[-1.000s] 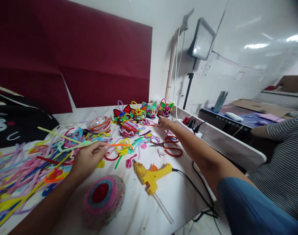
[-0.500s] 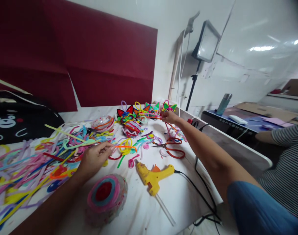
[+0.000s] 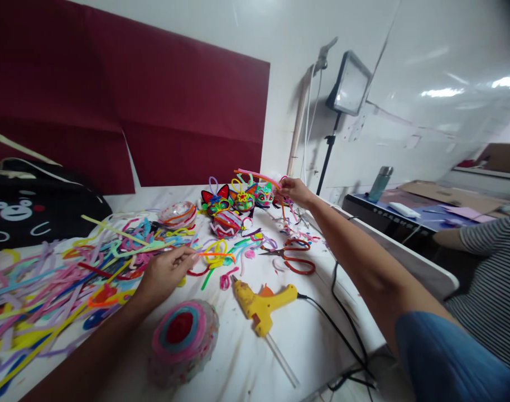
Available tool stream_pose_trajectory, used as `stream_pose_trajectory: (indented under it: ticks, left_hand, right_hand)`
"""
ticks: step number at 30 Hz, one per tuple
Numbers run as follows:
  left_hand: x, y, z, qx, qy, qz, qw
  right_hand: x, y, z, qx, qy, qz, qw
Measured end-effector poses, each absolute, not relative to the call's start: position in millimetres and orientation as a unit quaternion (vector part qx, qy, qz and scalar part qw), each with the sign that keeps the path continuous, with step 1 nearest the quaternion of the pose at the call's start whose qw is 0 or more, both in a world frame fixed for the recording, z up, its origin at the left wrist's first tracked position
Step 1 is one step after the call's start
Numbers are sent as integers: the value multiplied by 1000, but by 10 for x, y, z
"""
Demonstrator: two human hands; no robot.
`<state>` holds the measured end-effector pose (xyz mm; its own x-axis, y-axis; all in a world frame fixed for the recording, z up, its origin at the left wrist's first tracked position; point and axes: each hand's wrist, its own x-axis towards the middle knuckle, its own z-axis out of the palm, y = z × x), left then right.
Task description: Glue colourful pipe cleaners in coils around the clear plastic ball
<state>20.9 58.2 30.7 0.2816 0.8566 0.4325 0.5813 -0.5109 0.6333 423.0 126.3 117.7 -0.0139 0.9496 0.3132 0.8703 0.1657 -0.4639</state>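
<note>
My left hand is closed in a pinch on a short orange pipe cleaner, which points right over a yellow coil. Farther back, my right hand grips a small bunch of pipe cleaners, pink, orange and pale green, raised near the cat-face ornaments. Red-handled scissors lie on the table below that hand. In front stands a yellow glue gun with a clear glue stick in it. Nearest me is a round piece with red, blue and pink rings on top.
Loose pipe cleaners are heaped on the left, by a black bag. A clear bowl-like piece and a striped ball sit at the back. The glue gun's black cord runs right. A person in a striped top sits beyond.
My right hand has lifted slightly, bringing the bunch of pipe cleaners up off the back of the table. My left hand stays almost in place with the orange pipe cleaner.
</note>
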Motion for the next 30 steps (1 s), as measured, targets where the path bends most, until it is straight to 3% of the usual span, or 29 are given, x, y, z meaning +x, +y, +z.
stream_pose_trajectory:
  ticks: [12, 30]
  left_hand:
    - [237, 497, 413, 775, 452, 417, 146]
    - [411, 449, 328, 820, 419, 356, 158]
  right_hand:
    - [3461, 643, 1445, -527, -832, -129, 115]
    - [2660, -8, 1517, -344, -907, -208, 122]
